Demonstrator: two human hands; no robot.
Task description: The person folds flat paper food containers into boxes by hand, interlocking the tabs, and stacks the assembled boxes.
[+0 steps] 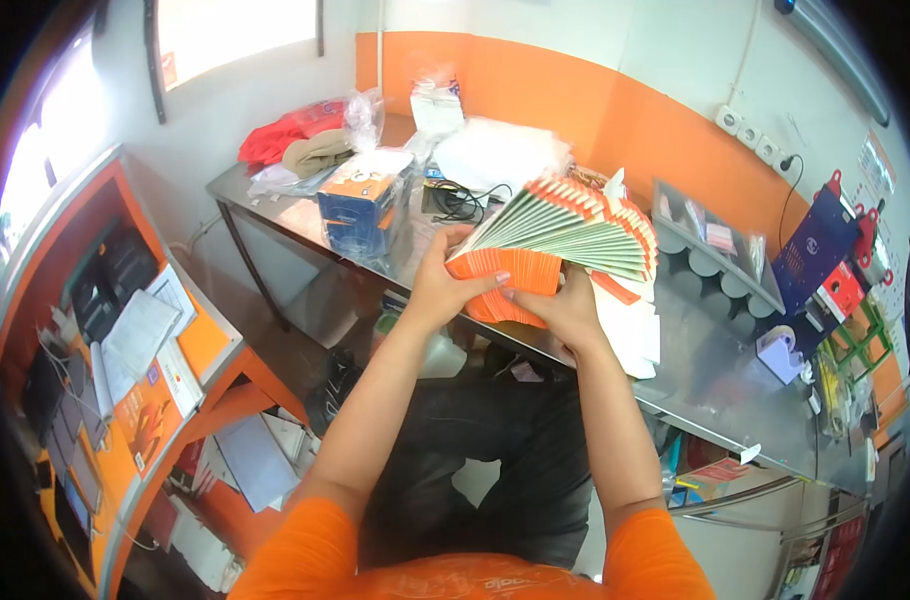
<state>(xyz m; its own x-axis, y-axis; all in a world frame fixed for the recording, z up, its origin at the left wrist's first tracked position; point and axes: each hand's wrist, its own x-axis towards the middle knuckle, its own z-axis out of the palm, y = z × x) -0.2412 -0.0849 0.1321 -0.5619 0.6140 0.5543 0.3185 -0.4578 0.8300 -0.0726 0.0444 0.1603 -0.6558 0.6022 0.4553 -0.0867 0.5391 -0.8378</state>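
A thick stack of orange-and-white printed cards or folded sheets (510,280) is fanned out between both hands, over the near edge of the metal table. Its far ends spread wide to the right, showing pale green-white layers with orange tips. My left hand (443,285) grips the stack's left side, thumb across the orange front. From the right, my right hand (567,312) holds the lower right of the stack, its thumb also on the front. The fingers behind the stack are mostly hidden. White sheets (625,335) lie on the table just right of my right hand.
The metal table (695,320) carries a blue-and-orange box (360,205), black cable (460,203), plastic bags (500,150) and a grey tray (715,240). A tape dispenser (780,352) stands at the right. An orange desk (210,345) with papers is on the left.
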